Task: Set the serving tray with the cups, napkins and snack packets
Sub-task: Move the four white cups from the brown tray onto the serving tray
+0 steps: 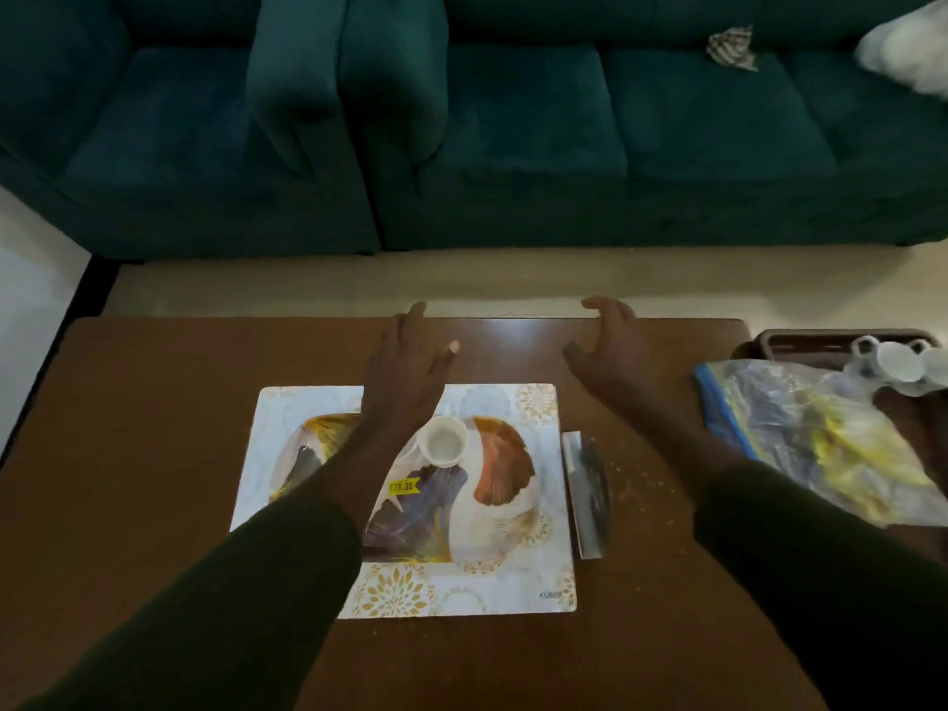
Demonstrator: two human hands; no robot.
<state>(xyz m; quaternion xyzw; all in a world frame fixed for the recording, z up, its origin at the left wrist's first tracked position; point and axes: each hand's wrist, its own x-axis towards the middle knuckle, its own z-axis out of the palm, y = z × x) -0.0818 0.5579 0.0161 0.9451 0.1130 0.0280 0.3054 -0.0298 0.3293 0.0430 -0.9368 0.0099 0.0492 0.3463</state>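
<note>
Brown wooden table (154,428) before a teal sofa (513,146). Left hand (405,372) and right hand (613,351) hover spread, empty. Small white cup (443,442) sits on the patterned tray (492,505), just behind the left wrist.

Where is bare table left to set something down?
The table is bare left of the placemat and along its far edge beyond both hands. The right end is crowded: plastic bag, brown tray with white cups, and a packet beside the placemat.

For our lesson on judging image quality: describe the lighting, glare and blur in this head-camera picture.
Head view: dim overall; faint glare on the table near its far edge; the white object at top right is blurred; wide-angle bending curves the sofa; both hands, left hand and right hand, are dark.
</note>
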